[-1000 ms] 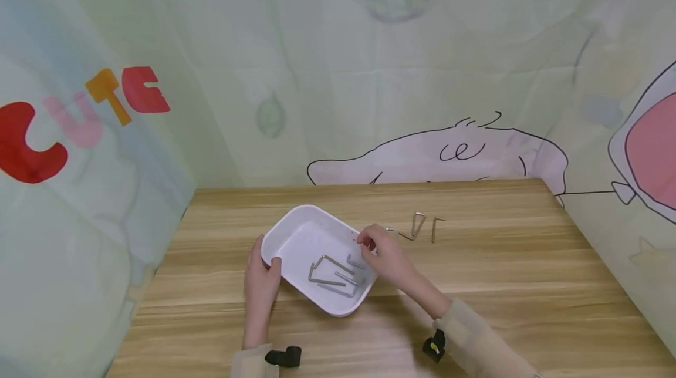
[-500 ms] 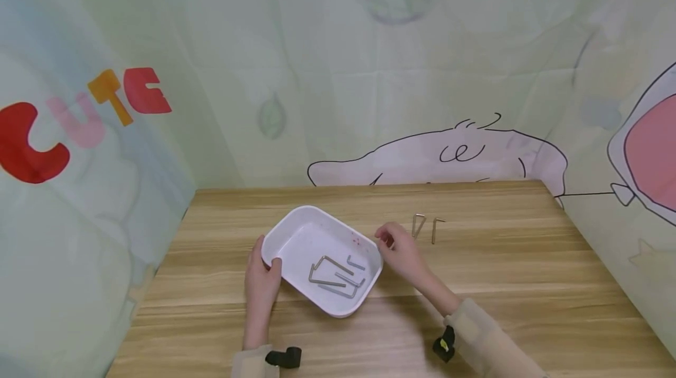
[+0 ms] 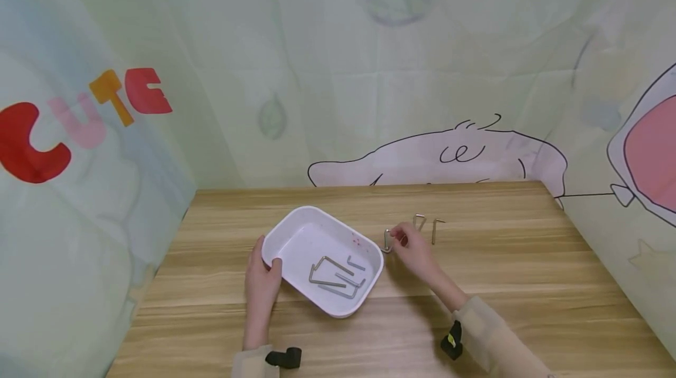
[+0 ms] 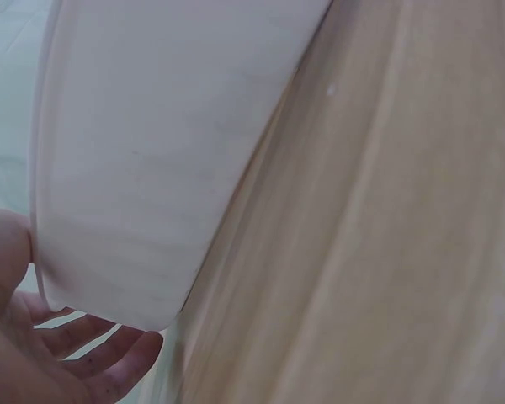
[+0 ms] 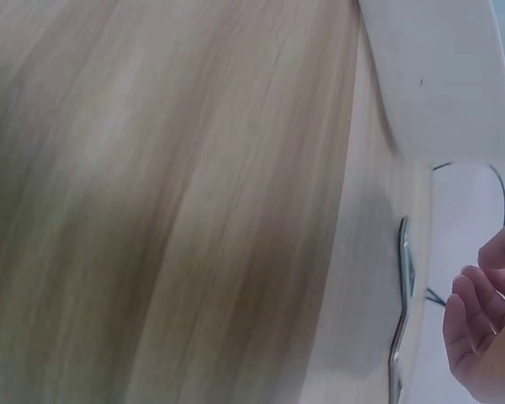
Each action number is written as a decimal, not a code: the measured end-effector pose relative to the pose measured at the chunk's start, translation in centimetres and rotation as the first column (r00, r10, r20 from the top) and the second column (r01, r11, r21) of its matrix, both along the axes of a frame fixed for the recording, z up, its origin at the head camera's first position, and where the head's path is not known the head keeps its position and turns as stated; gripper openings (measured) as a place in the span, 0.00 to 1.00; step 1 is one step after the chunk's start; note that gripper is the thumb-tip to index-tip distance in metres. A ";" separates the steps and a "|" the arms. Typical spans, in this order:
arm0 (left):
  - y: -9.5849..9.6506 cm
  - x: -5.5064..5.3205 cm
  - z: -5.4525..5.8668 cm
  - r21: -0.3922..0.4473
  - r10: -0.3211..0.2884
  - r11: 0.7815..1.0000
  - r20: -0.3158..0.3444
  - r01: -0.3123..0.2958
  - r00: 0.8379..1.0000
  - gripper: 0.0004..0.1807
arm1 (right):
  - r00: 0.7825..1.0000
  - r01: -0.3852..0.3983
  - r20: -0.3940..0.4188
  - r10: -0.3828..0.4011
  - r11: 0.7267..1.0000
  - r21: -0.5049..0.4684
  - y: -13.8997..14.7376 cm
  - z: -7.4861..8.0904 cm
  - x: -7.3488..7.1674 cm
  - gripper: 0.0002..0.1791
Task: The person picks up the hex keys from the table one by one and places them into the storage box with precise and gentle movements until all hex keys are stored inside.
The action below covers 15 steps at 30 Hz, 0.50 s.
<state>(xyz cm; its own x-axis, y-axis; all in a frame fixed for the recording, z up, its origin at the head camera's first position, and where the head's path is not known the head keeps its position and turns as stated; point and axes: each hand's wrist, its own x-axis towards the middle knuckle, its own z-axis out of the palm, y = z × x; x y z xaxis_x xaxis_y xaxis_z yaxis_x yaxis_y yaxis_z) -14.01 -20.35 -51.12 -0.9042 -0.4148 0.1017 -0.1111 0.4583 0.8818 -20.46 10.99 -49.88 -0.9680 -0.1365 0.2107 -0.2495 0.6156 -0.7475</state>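
My left hand [image 3: 262,287] grips the near left corner of a white plastic tray [image 3: 287,231], thumb over the rim. In the left wrist view, the fingers [image 4: 122,366] curl beneath the tray's corner. Inside the tray lie several L-shaped hex keys [image 3: 327,283], some brassy, some silver. Just right of the tray, my right hand [image 3: 415,252] hovers with loosely bent fingers, nothing visible between them. A silver hex key [image 3: 387,240] shows beside its fingertips. The right wrist view shows metal keys [image 5: 404,286] flat on the table, apart from the right hand [image 5: 488,337].
Farther right on the wooden table [image 3: 502,260] lie a brassy hex key [image 3: 435,231] and another bent key [image 3: 419,216], partly hidden by the right hand. Printed cloth walls [image 3: 338,73] stand at the table's back and sides.
My right hand has moved from over the tray's right rim rightward to the loose hex keys, uncovering red marks on the tray wall. The left hand and tray stay put.
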 end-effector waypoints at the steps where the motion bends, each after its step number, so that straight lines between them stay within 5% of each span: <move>1: 0.0 0.0 0.0 0.002 0.000 1.000 0.001 0.000 1.000 0.35 | 1.000 0.007 0.005 -0.007 1.000 0.001 0.2 -0.1 -0.1 0.07; 15: 0.0 0.0 -0.1 -0.010 0.002 1.000 -0.005 -0.002 1.000 0.34 | 0.992 0.102 0.070 -0.104 0.994 0.031 2.4 -1.3 -1.0 0.09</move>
<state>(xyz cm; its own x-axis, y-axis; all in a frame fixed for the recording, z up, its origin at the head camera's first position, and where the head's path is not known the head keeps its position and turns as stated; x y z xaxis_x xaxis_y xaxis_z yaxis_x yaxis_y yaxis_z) -14.02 -20.36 -51.19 -0.9030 -0.4152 0.1102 -0.1078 0.4673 0.8775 -21.45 13.38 -51.17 -0.9896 -0.0399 0.1384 -0.1304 0.6558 -0.7436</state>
